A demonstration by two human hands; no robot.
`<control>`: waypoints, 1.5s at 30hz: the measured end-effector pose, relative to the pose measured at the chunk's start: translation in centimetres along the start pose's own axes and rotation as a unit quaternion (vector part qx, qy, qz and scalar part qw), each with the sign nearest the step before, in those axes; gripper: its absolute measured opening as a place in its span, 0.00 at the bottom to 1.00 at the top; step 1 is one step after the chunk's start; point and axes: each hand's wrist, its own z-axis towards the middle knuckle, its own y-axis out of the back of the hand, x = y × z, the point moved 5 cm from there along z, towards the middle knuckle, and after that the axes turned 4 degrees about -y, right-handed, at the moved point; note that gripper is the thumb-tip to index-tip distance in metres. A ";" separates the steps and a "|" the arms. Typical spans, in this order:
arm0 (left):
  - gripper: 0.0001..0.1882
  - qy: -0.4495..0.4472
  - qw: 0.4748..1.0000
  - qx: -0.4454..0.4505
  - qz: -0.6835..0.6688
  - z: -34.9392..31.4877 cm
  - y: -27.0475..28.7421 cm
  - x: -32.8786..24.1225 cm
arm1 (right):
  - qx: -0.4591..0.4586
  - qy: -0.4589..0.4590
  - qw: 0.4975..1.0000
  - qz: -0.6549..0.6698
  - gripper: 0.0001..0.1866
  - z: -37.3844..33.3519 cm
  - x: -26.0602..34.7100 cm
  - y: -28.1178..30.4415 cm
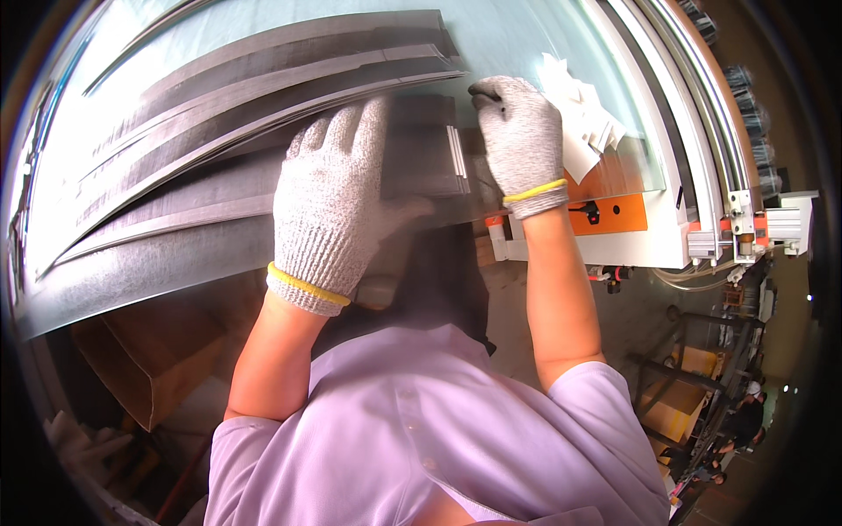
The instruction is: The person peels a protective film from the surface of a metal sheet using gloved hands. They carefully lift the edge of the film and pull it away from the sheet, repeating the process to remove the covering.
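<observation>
My left hand (329, 188), in a grey knit glove with a yellow cuff band, lies over long dark flat strips (219, 188) with its fingers stretched out. Its fingertips reach the edge of a slanted upper strip (289, 110). Just beyond the strips' right ends, my right hand (524, 131) is closed in a matching glove, its fingers curled. Whatever may be between those fingers is too small or hidden to make out. A short dark stack with pale end edges (456, 158) lies between my hands. More dark strips (351, 35) lie farther away.
The strips rest on a glass-topped table (491, 35). Crumpled white paper (579, 114) lies right of my right hand, near an orange panel with a black switch (614, 213). A metal rail (702, 123) runs along the right. Below left stands an open cardboard box (153, 359); people (745, 421) are far right.
</observation>
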 end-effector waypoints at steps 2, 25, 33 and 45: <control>0.53 -0.002 1.000 -0.012 -0.007 -0.2 0.0 0.1 | 0.018 -0.016 0.997 0.069 0.09 0.2 -0.4 0.1; 0.16 -0.038 0.954 -0.097 0.280 2.2 4.5 4.5 | 0.157 -0.064 0.954 0.247 0.09 1.4 2.5 -0.2; 0.10 -0.069 0.964 -0.173 0.188 -2.2 9.7 1.4 | 0.157 0.065 0.969 0.179 0.20 1.2 0.4 0.1; 0.06 0.030 0.968 -0.128 -0.214 -9.9 5.6 -0.7 | 0.179 0.293 0.939 0.033 0.23 -1.4 6.4 3.0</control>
